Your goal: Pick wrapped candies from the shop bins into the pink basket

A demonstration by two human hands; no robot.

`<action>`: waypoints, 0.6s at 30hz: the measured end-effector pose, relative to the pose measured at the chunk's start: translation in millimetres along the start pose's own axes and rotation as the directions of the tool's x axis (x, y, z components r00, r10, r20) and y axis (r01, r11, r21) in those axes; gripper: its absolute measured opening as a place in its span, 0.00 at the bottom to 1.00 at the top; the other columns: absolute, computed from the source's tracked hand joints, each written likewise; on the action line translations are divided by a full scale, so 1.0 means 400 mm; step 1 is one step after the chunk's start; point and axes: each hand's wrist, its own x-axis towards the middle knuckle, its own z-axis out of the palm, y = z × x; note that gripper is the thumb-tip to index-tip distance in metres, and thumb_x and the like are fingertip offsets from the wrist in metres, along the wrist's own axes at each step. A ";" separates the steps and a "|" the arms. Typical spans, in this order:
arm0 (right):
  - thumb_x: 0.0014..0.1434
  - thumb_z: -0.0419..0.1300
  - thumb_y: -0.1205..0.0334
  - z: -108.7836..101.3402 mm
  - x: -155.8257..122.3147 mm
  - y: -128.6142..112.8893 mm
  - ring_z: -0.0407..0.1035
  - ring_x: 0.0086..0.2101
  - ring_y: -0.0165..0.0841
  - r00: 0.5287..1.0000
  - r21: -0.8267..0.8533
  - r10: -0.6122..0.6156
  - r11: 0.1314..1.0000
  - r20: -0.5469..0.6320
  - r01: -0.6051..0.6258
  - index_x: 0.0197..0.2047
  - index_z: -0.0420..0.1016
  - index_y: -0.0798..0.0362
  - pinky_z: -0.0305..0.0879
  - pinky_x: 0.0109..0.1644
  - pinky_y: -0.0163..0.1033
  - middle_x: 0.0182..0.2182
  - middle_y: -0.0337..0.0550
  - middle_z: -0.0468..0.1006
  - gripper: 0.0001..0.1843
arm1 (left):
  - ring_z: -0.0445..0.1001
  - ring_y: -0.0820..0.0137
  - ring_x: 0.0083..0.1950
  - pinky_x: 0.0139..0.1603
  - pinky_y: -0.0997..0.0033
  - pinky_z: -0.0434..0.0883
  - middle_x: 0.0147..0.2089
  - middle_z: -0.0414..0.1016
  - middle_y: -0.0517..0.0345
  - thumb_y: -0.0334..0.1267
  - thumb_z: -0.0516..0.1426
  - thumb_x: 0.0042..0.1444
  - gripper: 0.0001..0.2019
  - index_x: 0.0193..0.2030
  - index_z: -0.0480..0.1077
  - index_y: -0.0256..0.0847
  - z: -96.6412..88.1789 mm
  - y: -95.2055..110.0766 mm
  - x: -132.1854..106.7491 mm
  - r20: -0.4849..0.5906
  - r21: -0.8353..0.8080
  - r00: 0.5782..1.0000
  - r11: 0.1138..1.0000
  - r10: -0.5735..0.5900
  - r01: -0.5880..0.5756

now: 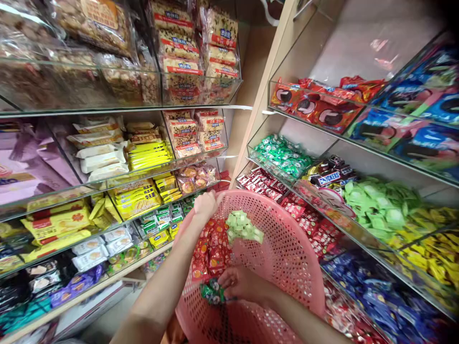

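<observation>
My left hand [204,204] grips the far rim of a pink plastic basket [287,258], fingers curled over the edge. Inside the basket, my right hand [241,283] is closed on a few green-wrapped candies [212,292]. The basket also holds a pile of red-wrapped candies [210,253] and a heap of pale green wrapped candies [244,227].
Glass-fronted bins on the right hold green candies [283,155], chocolate bars [332,176], light green sweets [380,203], red candies [304,220] and blue cookie packs [412,134]. Shelves on the left carry biscuit and cracker packs [143,153]. A narrow aisle runs between them.
</observation>
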 end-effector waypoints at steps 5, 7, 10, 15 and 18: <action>0.36 0.62 0.67 -0.017 -0.003 0.020 0.59 0.19 0.22 1.000 -0.120 0.002 0.993 -0.025 -0.005 0.21 0.73 0.58 0.53 0.23 0.29 0.16 0.34 0.69 0.05 | 0.73 0.58 0.44 0.42 0.63 0.67 0.41 0.75 0.43 0.59 0.33 0.56 0.33 0.47 0.68 0.38 -0.003 0.001 -0.003 0.000 -0.001 1.000 1.000 -0.019 0.019; 0.37 0.61 0.66 -0.006 0.000 0.021 0.60 0.20 0.23 0.999 -0.088 -0.010 0.996 -0.032 0.007 0.23 0.73 0.58 0.54 0.24 0.29 0.17 0.33 0.69 0.06 | 0.73 0.58 0.44 0.41 0.63 0.67 0.41 0.75 0.43 0.59 0.33 0.56 0.33 0.47 0.68 0.38 -0.003 0.004 -0.003 0.003 0.003 1.000 1.000 -0.021 0.021; 0.41 0.59 0.63 0.021 0.005 0.015 0.63 0.23 0.25 0.996 -0.146 -0.078 0.987 -0.042 0.071 0.27 0.72 0.56 0.57 0.28 0.31 0.21 0.35 0.71 0.07 | 0.73 0.58 0.43 0.41 0.64 0.67 0.40 0.75 0.43 0.59 0.34 0.56 0.33 0.47 0.67 0.38 0.001 0.007 -0.003 -0.002 0.004 1.000 1.000 -0.027 0.027; 0.44 0.59 0.59 0.037 -0.043 -0.054 0.66 0.35 0.34 0.967 -0.711 -0.237 0.696 -0.096 0.100 0.35 0.73 0.55 0.57 0.36 0.35 0.33 0.43 0.75 0.13 | 0.74 0.57 0.41 0.39 0.63 0.67 0.38 0.75 0.44 0.59 0.34 0.56 0.32 0.44 0.69 0.39 0.018 -0.004 0.000 -0.052 -0.004 0.999 1.000 -0.008 0.007; 0.47 0.57 0.59 0.011 -0.108 -0.150 0.66 0.35 0.34 0.963 -0.803 -0.249 0.593 -0.104 0.066 0.32 0.72 0.53 0.55 0.35 0.35 0.33 0.42 0.75 0.09 | 0.74 0.57 0.40 0.38 0.63 0.68 0.37 0.76 0.45 0.59 0.35 0.56 0.31 0.44 0.69 0.39 0.027 -0.014 0.006 -0.063 -0.012 0.998 1.000 -0.011 0.010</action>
